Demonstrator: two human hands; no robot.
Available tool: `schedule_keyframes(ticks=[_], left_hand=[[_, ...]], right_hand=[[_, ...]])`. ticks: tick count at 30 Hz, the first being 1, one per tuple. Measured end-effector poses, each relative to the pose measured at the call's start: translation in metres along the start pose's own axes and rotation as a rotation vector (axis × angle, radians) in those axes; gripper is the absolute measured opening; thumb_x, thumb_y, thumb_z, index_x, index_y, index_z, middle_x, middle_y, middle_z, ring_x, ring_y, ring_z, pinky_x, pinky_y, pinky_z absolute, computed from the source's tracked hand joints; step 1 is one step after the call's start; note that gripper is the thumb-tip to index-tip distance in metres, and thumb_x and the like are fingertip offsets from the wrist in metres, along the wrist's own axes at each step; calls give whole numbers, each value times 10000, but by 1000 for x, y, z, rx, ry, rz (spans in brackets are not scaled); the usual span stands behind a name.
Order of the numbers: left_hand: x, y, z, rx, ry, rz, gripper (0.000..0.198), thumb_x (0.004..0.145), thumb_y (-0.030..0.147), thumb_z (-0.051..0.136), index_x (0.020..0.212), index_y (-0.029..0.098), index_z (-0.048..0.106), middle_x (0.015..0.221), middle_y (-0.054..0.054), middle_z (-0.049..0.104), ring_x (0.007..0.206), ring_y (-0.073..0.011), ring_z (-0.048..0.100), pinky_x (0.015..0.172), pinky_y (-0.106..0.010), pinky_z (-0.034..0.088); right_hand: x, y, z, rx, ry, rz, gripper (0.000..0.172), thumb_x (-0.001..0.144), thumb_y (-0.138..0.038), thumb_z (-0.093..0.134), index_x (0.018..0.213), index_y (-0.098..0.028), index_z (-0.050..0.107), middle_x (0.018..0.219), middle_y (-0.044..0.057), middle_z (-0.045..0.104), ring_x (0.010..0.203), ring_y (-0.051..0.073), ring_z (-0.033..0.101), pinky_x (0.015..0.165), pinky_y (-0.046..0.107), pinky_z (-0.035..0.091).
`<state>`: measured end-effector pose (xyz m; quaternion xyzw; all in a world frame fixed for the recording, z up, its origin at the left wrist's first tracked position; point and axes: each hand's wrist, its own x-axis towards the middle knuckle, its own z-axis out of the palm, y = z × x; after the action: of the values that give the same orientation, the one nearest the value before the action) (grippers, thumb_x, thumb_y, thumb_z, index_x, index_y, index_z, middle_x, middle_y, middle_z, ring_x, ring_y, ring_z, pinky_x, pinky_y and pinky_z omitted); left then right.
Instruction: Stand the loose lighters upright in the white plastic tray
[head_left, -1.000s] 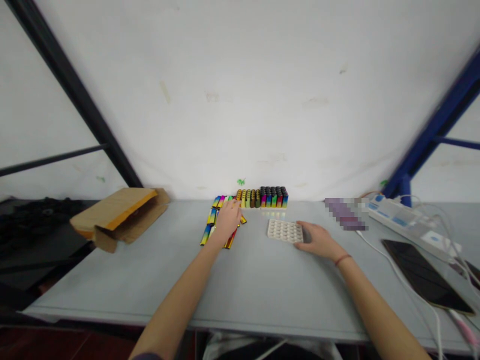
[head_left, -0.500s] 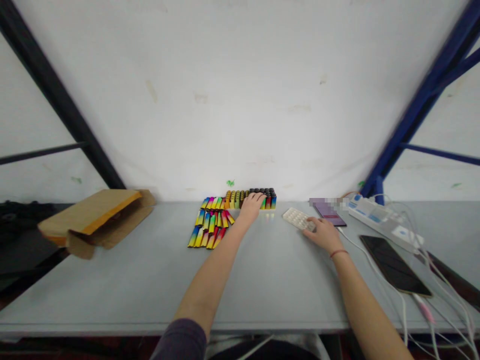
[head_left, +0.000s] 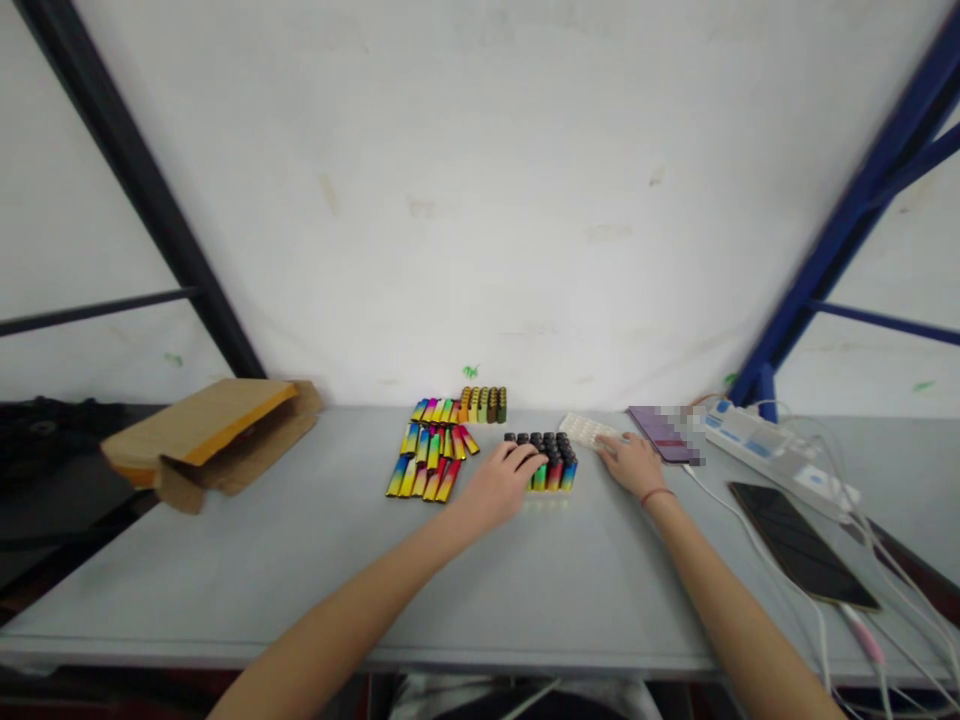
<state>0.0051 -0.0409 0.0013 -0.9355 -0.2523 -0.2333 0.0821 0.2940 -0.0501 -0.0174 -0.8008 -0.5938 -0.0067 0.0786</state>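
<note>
My left hand [head_left: 510,482] is closed on the left side of a rack of black-topped tubes [head_left: 556,472], whose bodies fade through green, red and blue. They stand upright in a pale holder, its left part hidden by my fingers. Behind and to the right lies a white tray with round cells [head_left: 583,428]. My right hand [head_left: 631,464] grips this tray's right end, fingers bent over the edge. Yellow-topped tubes [head_left: 484,404] stand in a block by the wall. Left of my left hand, several gradient-coloured tubes [head_left: 424,478] lie in rows.
An open cardboard box [head_left: 217,430] lies on the left of the grey table [head_left: 315,580]. At the right are a purple phone [head_left: 660,435], a dark phone [head_left: 802,540], a white power strip [head_left: 780,462] and loose white cables [head_left: 765,545]. A wall stands behind.
My left hand has brought the rack of black-topped tubes toward me, away from the yellow-topped block. My right hand has shifted the white tray slightly back and left.
</note>
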Motion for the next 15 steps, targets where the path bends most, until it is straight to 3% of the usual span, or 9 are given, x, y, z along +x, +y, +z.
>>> schedule_keyframes(ticks=[4, 8, 12, 15], left_hand=[[-27, 5, -8, -92, 63, -13, 461, 963, 144, 487, 1410, 228, 563, 1401, -128, 581, 1278, -267, 519, 1108, -463, 462], [-41, -4, -2, -250, 100, -180, 499, 996, 277, 504, 1493, 240, 483, 1548, -164, 438, 1445, -308, 417, 1190, -522, 380], [-41, -15, 5, -533, -8, -366, 880, 880, 483, 686, 1603, 185, 282, 1652, -204, 290, 1535, -345, 301, 1242, -513, 309], [-32, -21, 7, -714, -94, -455, 1074, 776, 502, 784, 1626, 172, 216, 1663, -210, 288, 1534, -356, 307, 1254, -516, 276]], right_hand=[[20, -34, 3, 0, -38, -104, 444, 1040, -331, 433, 1455, -313, 591, 1292, 179, 644, 1215, 372, 601, 967, 502, 493], [46, -65, 10, 50, -40, -186, 429, 1034, -264, 458, 1428, -290, 626, 1238, 173, 668, 1192, 325, 620, 1003, 425, 480], [66, -82, 20, 97, -36, -229, 427, 1021, -222, 481, 1405, -307, 649, 1214, 153, 680, 1166, 297, 636, 1017, 377, 471], [74, -86, 25, 142, -35, -241, 438, 1008, -190, 470, 1389, -278, 666, 1206, 158, 681, 1152, 291, 646, 1017, 369, 478]])
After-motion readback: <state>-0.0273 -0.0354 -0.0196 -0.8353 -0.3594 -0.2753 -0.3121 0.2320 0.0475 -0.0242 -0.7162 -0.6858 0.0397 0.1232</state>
